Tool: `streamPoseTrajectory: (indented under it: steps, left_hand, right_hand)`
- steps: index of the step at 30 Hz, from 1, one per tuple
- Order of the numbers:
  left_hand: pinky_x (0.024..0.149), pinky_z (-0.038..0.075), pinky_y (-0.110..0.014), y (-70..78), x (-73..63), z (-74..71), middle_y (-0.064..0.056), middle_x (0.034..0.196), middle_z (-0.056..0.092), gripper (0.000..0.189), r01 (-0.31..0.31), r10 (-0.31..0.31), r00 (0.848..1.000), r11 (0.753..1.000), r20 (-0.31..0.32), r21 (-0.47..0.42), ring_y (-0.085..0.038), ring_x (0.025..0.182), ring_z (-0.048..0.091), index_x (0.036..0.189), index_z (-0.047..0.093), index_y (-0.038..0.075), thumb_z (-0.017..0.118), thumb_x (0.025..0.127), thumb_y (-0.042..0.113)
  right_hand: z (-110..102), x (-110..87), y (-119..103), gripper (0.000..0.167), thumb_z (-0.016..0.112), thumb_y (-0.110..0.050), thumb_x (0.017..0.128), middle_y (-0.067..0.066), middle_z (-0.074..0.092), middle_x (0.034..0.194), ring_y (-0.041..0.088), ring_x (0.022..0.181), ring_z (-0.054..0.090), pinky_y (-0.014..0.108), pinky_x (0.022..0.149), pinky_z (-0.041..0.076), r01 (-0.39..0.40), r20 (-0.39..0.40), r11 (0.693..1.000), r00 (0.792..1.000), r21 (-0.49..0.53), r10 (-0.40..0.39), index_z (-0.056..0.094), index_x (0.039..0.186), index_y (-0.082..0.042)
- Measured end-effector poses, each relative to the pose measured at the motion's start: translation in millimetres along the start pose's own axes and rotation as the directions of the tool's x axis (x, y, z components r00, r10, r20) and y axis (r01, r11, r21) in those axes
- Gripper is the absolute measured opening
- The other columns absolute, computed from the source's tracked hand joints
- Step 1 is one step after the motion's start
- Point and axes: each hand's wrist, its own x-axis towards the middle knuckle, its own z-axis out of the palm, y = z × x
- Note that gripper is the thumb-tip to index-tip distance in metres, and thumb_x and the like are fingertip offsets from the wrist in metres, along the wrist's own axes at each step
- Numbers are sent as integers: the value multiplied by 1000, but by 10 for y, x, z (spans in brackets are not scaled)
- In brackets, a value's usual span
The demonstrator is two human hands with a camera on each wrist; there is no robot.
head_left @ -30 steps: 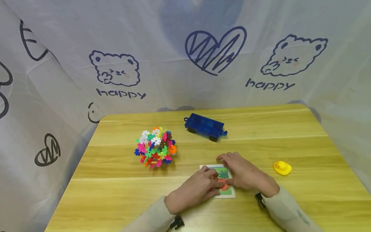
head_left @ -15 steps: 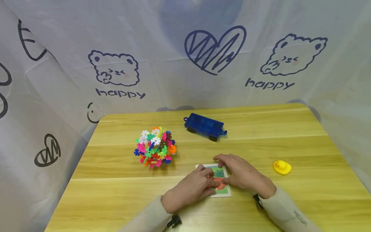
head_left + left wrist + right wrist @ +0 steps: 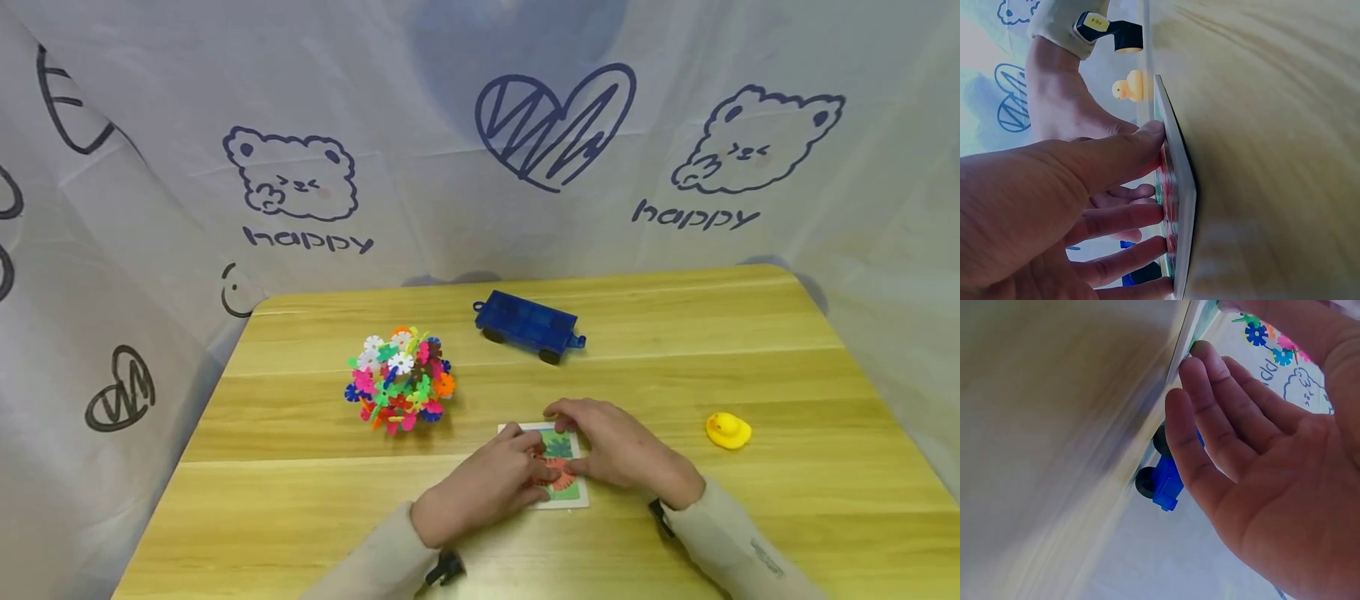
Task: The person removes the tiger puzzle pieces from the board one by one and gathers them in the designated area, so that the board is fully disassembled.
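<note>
There, my left hand (image 3: 487,477) spread wide, pressing the flat white-bordered picture board (image 3: 567,492), my right hand (image 3: 618,446) loosely unclenched, thumb over its right edge

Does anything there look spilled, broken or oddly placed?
Nothing visible looks spilled or broken. The blue cart sits slanted to the back edge of the table. The yellow duck and flower ball look normal. The left hand and right hand partly cover the picture board, whose hidden part I can't judge.

High head view, low wrist close-ups.
</note>
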Motion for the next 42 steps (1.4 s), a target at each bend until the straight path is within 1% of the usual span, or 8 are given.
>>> streamPoseTrajectory:
  steps: [4, 14, 19, 23, 26, 32, 39, 42]
  left_hand:
    - [88, 48, -21, -2, -9, -9, 3, 117, 69, 25, 5, -5, 1000, 1000, -4, -24, -13, 100, 52, 124, 85, 24, 79, 102, 34]
    - [91, 49, -22, 2, 0, 8, 2, 121, 70, 28, 6, -6, 1000, 999, -3, -31, -14, 103, 53, 128, 83, 25, 79, 102, 34]
    - [91, 49, -22, 9, 4, 16, 3, 124, 71, 27, 4, -4, 1000, 1000, -10, -28, -14, 103, 53, 126, 84, 24, 79, 102, 35]
    - [90, 50, -22, 13, -4, 6, 3, 120, 70, 26, 12, -12, 1000, 1000, -17, -27, -14, 103, 53, 125, 85, 24, 79, 101, 35]
    - [91, 50, -22, 15, -13, -1, 3, 116, 69, 26, 15, -16, 1000, 999, -19, -34, -13, 103, 53, 125, 84, 24, 80, 101, 33]
    - [90, 50, -21, 23, -16, 4, 3, 115, 68, 26, 15, -16, 1000, 999, -18, -41, -13, 101, 52, 125, 84, 24, 79, 102, 33]
    - [91, 50, -21, 19, -12, 10, 3, 114, 68, 25, 9, -9, 1000, 999, -22, -34, -13, 102, 52, 125, 84, 23, 79, 102, 32]
    - [97, 52, -23, 20, -18, 12, 3, 117, 67, 28, 5, -6, 1000, 999, -20, -44, -15, 109, 55, 123, 84, 24, 82, 99, 37]
  right_hand:
    - [-8, 38, 20, 63, 93, -12, 86, -2, 69, 117, 14, 105, 62, 46, 99, 58, 28, 30, 999, 999, 32, -29, 63, 142, -10]
    - [-32, 79, 93, 53, 87, -8, 89, 0, 64, 120, 17, 112, 58, 44, 101, 54, 106, 92, 990, 989, 96, -115, 60, 135, -11]
    - [-17, 81, 96, 49, 82, 0, 88, -4, 62, 106, 14, 101, 52, 32, 92, 49, 117, 117, 983, 984, 144, -134, 60, 130, -14]
    - [-18, 61, 78, 55, 89, -8, 87, -5, 60, 103, 13, 98, 48, 29, 86, 45, 91, 54, 992, 994, 91, -96, 61, 134, -13]
    - [-39, 44, 65, 66, 97, -17, 82, -5, 62, 107, 13, 100, 52, 32, 87, 50, 50, 0, 998, 999, 23, -50, 62, 138, -11]
    - [-79, 29, -13, 65, 99, -17, 81, -4, 69, 109, 14, 100, 62, 41, 93, 58, -14, 8, 1000, 1000, -5, 14, 65, 136, -10]
    - [-81, 20, -67, 60, 100, -15, 79, -2, 70, 103, 13, 94, 63, 40, 89, 58, -46, -2, 999, 999, 3, 46, 67, 130, -9]
    - [-77, 23, -64, 59, 99, -15, 80, -3, 70, 103, 13, 94, 64, 41, 89, 58, -46, -3, 999, 999, 4, 46, 68, 130, -9]
